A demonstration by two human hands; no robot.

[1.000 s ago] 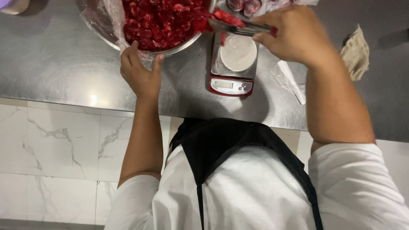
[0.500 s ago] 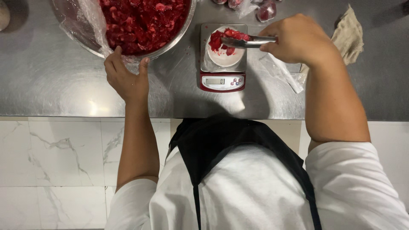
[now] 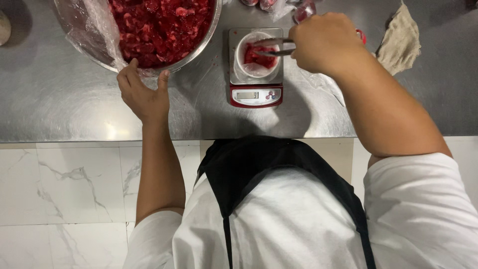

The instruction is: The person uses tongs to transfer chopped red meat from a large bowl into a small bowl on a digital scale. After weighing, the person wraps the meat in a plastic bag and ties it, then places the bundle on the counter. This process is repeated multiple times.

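At far left of the steel counter [image 3: 59, 99] stands a large metal bowl [image 3: 206, 30] of chopped red fruit [image 3: 159, 25], lined with clear plastic film [image 3: 94, 25]. Left hand [image 3: 144, 94] rests open against its near rim — fingers spread, gripping nothing. Centre: a red-edged digital scale [image 3: 256, 94] carries a small white cup [image 3: 241, 50] holding a portion of red fruit. Right hand [image 3: 326, 42] is closed around metal tongs [image 3: 274, 47] — tips inside the cup. Further right lies a crumpled beige cloth [image 3: 401, 35].
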